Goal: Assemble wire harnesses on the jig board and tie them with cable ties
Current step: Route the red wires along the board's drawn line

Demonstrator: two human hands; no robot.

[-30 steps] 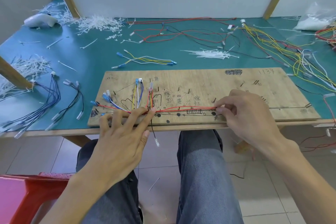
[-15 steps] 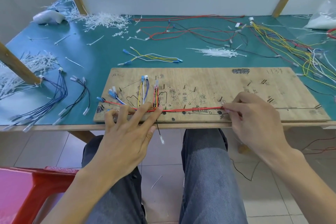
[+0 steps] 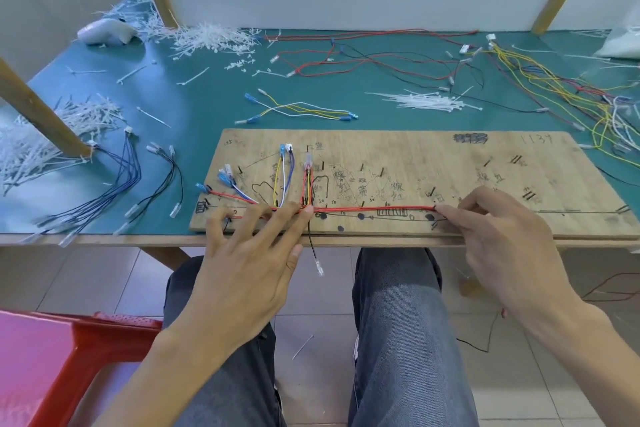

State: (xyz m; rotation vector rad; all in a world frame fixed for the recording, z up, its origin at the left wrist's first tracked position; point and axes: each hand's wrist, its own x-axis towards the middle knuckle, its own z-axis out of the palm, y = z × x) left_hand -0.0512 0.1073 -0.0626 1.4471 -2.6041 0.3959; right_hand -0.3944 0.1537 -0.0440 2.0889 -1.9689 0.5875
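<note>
Little has altered in the last second. The left hand stays flat, straight fingers pressing the red wires at the branch point along the jig board's front edge. The right hand still pinches them taut further right. The run is held in place and no tie is fitted yet.

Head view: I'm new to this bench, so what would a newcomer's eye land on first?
The jig board at the near edge of the table stands out first, red wires stretched along its front. The left hand presses them down with spread fingers; the right hand pinches their right end. Behind, white cable ties lie heaped at far left and loose wires tangle at far right.
</note>
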